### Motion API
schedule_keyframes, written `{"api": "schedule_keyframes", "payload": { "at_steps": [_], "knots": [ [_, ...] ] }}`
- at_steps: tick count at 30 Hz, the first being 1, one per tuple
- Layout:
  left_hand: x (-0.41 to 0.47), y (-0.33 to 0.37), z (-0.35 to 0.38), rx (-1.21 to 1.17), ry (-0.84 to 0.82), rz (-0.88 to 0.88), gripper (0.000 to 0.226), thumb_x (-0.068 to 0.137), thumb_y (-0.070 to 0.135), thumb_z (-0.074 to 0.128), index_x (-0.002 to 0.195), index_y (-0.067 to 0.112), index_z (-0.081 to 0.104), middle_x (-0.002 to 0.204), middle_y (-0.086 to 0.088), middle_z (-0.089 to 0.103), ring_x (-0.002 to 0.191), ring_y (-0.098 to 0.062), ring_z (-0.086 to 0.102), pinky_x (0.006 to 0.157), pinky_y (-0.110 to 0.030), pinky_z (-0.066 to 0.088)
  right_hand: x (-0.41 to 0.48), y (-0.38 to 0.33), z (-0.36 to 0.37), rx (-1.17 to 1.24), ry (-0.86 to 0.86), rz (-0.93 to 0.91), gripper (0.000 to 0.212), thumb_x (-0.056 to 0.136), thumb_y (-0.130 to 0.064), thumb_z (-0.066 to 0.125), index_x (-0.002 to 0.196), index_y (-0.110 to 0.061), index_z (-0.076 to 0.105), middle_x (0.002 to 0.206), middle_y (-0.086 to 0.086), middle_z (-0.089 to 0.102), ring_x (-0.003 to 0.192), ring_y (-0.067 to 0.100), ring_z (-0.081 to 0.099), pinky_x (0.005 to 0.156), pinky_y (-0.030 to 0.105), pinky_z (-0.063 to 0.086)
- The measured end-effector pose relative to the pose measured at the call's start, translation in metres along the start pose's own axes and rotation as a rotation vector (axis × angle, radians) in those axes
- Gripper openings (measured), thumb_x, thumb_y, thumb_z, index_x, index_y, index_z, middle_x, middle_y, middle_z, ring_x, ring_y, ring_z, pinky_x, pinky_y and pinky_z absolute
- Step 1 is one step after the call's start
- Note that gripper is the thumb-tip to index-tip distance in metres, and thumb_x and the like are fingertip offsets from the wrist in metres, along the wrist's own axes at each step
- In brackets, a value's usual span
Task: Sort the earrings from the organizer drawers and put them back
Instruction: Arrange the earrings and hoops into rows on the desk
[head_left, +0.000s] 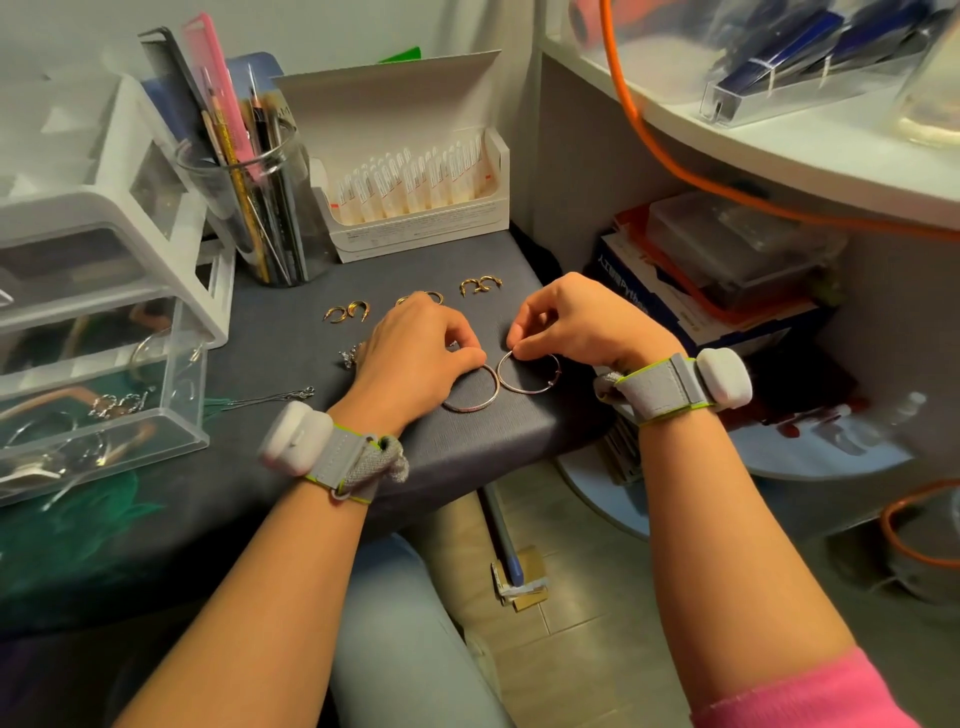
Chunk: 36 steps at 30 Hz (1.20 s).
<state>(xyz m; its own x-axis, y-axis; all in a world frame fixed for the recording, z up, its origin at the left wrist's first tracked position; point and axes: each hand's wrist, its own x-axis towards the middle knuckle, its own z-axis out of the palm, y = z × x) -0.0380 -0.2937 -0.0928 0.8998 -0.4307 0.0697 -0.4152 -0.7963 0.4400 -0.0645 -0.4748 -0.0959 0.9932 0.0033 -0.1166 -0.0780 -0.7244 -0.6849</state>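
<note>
Now: 2 hoops held at the table edge

Both hands are down on the gray table (291, 291), close together near its front corner. 2 large thin hoops lie flat there side by side, their rims touching. The right hand (571, 325) pinches the top of the right hoop (530, 375) between thumb and forefinger, its other fingers curled above. The left hand (415, 353) is curled too, its thumb lying on the top of the left hoop (470, 404); it seems to pinch that rim against fingers hidden under the hand, though the view there is poor. The hand covers the far left part of that hoop.

Behind the hands, small gold earrings (347, 312) lie in pairs in a row across the table: 1 pair to the left, 1 pair (480, 285) to the right, and a third lot (434, 297) partly hidden behind the left hand's knuckles. A small silver earring (349, 357) lies just beside the left hand.

At the left edge stands the white organizer (166, 218), with a clear drawer (176, 364) pulled out and holding more jewelry. A clear cup (260, 218) of pencils and an open white box (415, 208) stand at the back of the table. Each wrist wears a gray band.
</note>
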Motion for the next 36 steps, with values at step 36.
{"api": "schedule_keyframes", "payload": {
  "at_steps": [36],
  "knots": [
    [0.074,-0.014,0.006,0.108,0.006,-0.033,0.022,0.091,0.035,0.062,0.113,0.032,0.066,0.119,-0.010,0.052,0.119,-0.032,0.046,0.090,-0.041,0.042,0.073,-0.004,-0.012,-0.112,0.065,-0.024,0.020,0.077,-0.018,0.076,0.096,-0.022,0.071,0.073,-0.014,0.051,0.081,0.013,0.053,0.068,0.022,0.040]
  ]
}}
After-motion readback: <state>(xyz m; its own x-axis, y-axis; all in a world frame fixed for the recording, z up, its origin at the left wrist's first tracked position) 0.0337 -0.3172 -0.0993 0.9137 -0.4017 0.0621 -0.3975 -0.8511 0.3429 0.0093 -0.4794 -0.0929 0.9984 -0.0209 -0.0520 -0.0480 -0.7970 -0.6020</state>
